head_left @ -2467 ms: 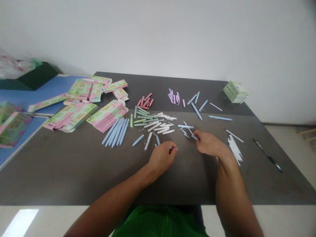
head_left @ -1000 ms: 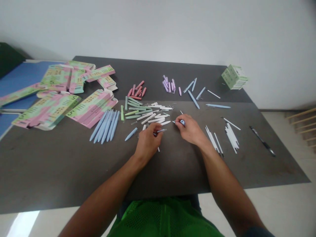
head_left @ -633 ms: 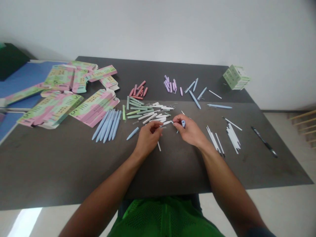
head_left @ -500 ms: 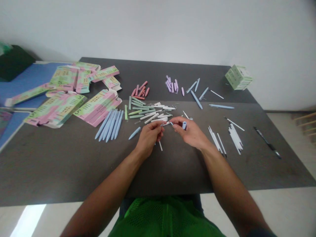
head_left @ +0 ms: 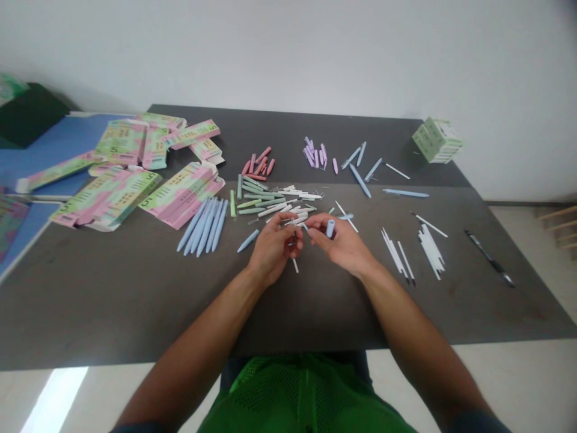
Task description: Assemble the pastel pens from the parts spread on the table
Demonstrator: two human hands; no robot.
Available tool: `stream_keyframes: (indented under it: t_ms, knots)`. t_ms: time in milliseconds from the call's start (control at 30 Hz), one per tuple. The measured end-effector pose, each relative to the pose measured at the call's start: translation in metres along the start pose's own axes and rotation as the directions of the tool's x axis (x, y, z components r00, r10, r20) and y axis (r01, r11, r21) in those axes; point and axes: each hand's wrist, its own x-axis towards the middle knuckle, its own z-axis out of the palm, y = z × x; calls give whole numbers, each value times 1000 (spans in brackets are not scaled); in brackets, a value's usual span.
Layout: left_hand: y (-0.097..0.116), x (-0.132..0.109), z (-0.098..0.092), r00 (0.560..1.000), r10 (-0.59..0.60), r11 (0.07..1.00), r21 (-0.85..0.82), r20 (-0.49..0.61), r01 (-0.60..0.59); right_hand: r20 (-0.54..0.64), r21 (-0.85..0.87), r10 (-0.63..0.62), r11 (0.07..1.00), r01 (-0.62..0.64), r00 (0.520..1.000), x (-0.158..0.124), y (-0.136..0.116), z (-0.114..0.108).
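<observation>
My left hand [head_left: 273, 243] is closed in a pinch round a thin white pen refill [head_left: 296, 265], whose lower end sticks out below the fingers. Beside it, my right hand [head_left: 345, 243] curls its fingers round a light blue pen barrel [head_left: 330, 228], the open end facing up. A small blue piece [head_left: 305, 227] shows at the right fingertips, close to the left ones; its kind is too small to tell. Just beyond both hands lie white barrels [head_left: 271, 209] and green barrels [head_left: 256, 196]. A blue pen half [head_left: 247, 240] rests left of my left hand.
Several blue pens [head_left: 202, 228] lie in a row at left, near flattened pink-green boxes [head_left: 180, 192]. Red parts [head_left: 258, 162], purple parts [head_left: 315, 153] and blue parts [head_left: 359, 180] lie farther back. White refills [head_left: 431, 252], a black pen [head_left: 489, 258] and a green box [head_left: 436, 141] are at right.
My right hand has shifted slightly left with the blue barrel, uncovering more of a white refill behind it. The left fingers have changed their grip a little. The whole view has shifted slightly.
</observation>
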Motion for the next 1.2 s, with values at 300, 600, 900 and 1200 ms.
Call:
stream_keyframes:
  t_ms: [300,600,900,1200]
  knots:
    - [4,-1,-1,996,-38,999,-18,74,40,97,382,117,912,-146,988,-2,-2,-3]
    - [5,0,-4,995,-66,994,-79,75,72,50,399,156,902,-163,986,1,3,-12]
    - [7,-2,-1,999,-25,997,-74,29,27,7,253,108,962,-106,994,1,6,-19]
    - [3,-3,1,999,25,999,-37,26,-24,-124,243,116,966,-83,985,3,10,-17]
